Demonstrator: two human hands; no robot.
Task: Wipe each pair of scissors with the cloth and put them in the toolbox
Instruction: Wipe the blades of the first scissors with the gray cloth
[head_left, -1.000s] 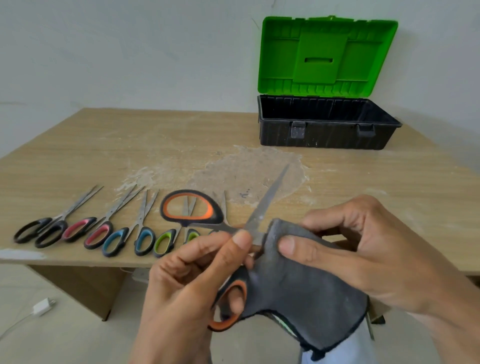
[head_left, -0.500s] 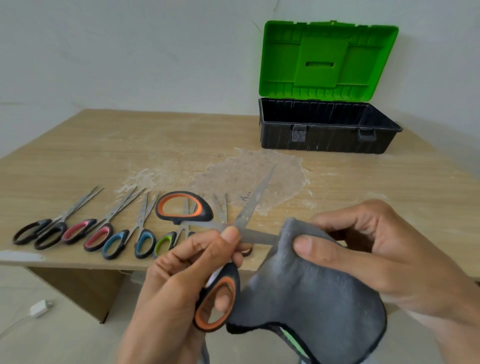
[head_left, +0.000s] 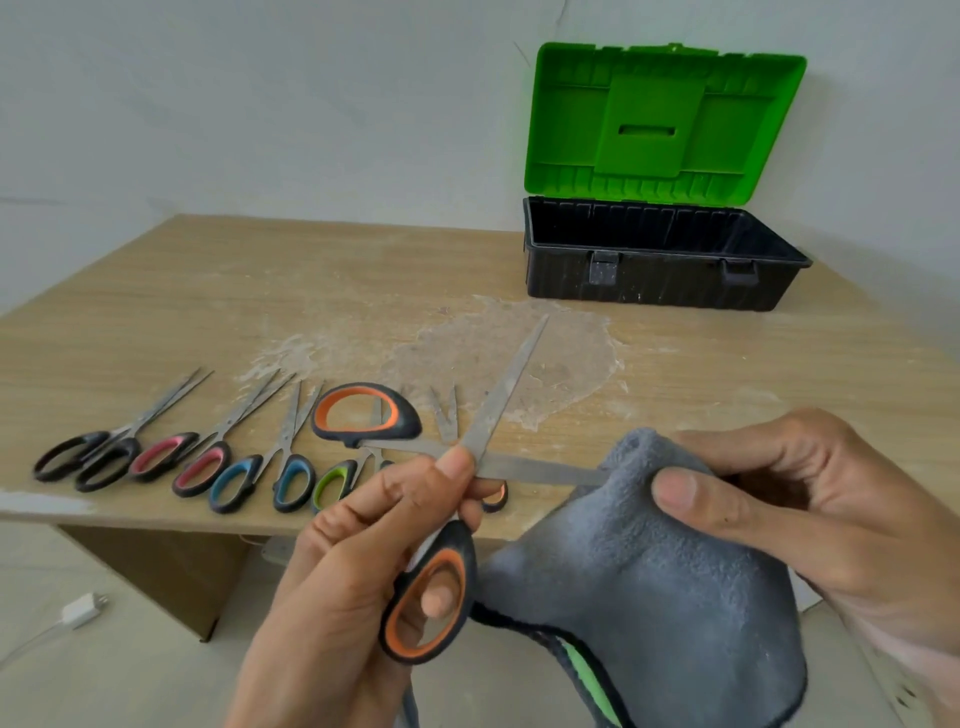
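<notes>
My left hand (head_left: 358, 566) holds large orange-and-black scissors (head_left: 506, 379), spread wide open, by the lower handle with a finger through its loop. One blade points up toward the toolbox; the other runs right into the grey cloth (head_left: 649, 571). My right hand (head_left: 795, 504) pinches the cloth around that blade's tip. Several smaller scissors lie in a row along the table's near left edge: black-handled (head_left: 85, 460), pink-handled (head_left: 179, 462), blue-handled (head_left: 265, 480) and green-handled (head_left: 332, 483). The black toolbox (head_left: 660, 283) stands at the back right with its green lid (head_left: 660, 119) up.
The wooden table (head_left: 260, 291) has a pale worn patch (head_left: 498, 353) in its middle. A white wall rises behind it. On the floor at lower left lies a white charger plug (head_left: 83, 610) with its cable.
The cloth in my right hand has slid outward along the horizontal blade toward its tip. The scissors have opened wider and dropped slightly.
</notes>
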